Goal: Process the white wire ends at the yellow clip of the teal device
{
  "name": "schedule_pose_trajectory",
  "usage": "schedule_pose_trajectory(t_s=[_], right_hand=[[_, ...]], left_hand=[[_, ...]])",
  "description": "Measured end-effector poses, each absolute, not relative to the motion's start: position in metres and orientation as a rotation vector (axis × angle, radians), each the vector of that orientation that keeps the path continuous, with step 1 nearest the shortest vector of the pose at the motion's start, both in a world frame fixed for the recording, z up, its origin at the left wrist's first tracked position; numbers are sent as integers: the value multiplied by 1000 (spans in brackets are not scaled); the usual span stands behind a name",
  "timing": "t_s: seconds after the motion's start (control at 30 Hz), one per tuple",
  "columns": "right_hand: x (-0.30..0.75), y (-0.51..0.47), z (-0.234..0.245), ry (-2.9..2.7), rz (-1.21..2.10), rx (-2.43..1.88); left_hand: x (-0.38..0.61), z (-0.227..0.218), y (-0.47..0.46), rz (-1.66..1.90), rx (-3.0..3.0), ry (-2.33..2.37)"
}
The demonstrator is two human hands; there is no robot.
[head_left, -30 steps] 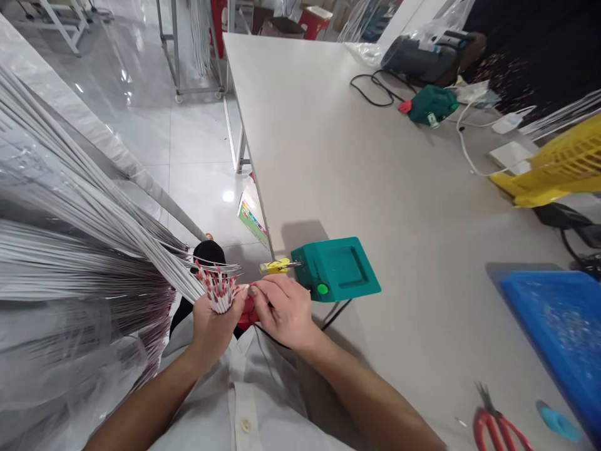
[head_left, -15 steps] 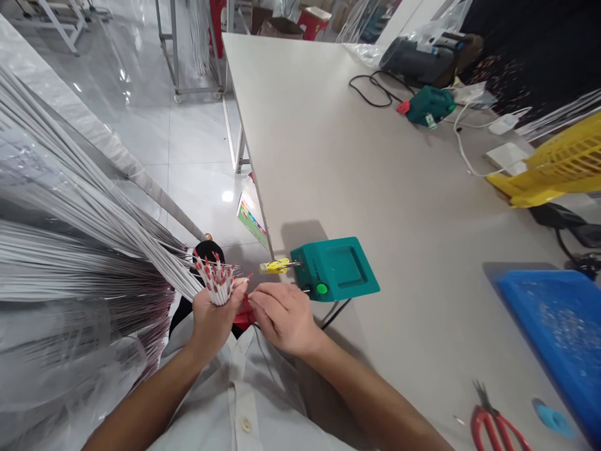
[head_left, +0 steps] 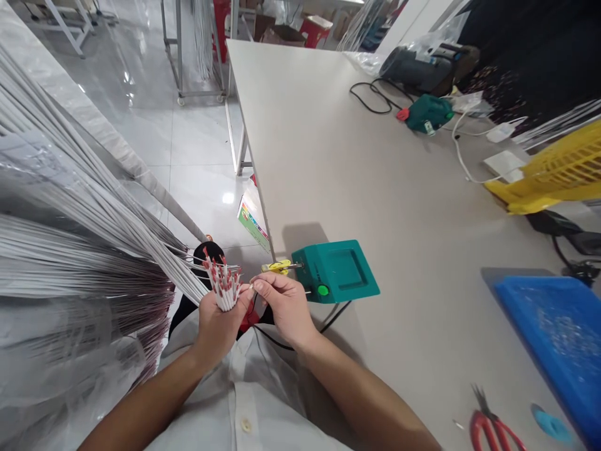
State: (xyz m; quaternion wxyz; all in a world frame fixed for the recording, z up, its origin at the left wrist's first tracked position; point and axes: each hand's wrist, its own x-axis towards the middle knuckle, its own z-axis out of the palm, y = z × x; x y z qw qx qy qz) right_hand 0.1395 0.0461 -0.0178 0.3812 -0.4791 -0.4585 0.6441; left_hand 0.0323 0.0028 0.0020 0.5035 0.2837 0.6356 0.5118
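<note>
Wire handling: the bundle of pale wires should be light as a handful, each strand springy rather than limp, likely smooth enough to slide against its neighbours; the ends look thin and probably bend or fray if pulled hard
Wire hold: best taken as a whole around the middle of the upright part, below the tips, with a single strand picked out by fingertip close to its end
Wire look: whitish strands packed side by side, their red tips fanning out at uneven heights; finer detail of the ends is too small to tell
Wire place: at the near edge of the table, left of the teal box, with more hanging strands spread along the left side
Left hand: the left hand is wrapped around the bundle, tips standing out above the fist, thumb reaching right
Right hand: the right hand has thumb and forefinger in a narrow pinch beside the left thumb, on what seems to be a wire end
Teal box: green button on its near left corner, yellow clip at its left side, just beyond the right hand
</note>
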Motion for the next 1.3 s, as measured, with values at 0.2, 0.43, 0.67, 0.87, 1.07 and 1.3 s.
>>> schedule_pose_trajectory(t_s=[0.2, 0.43, 0.67, 0.87, 1.07, 1.3], right_hand=[[139, 39, -21, -1588, 1071, -1212], [158, 48, -26, -2322, 164, -831], [166, 41, -14, -2385, 572, -788], [164, 47, -9, -1935, 939, -1031], [153, 49, -17, -1830, 1135, -1113], [154, 55, -18, -1867, 1284, -1008]], left_hand=[[36, -15, -1, 1303, 711, 1542], [32, -23, -2, 1278, 736, 1610], [24, -21, 3, 1299, 684, 1610], [25, -20, 0, 1276, 695, 1614], [26, -21, -3, 1281, 692, 1585], [26, -14, -2, 1267, 664, 1527]])
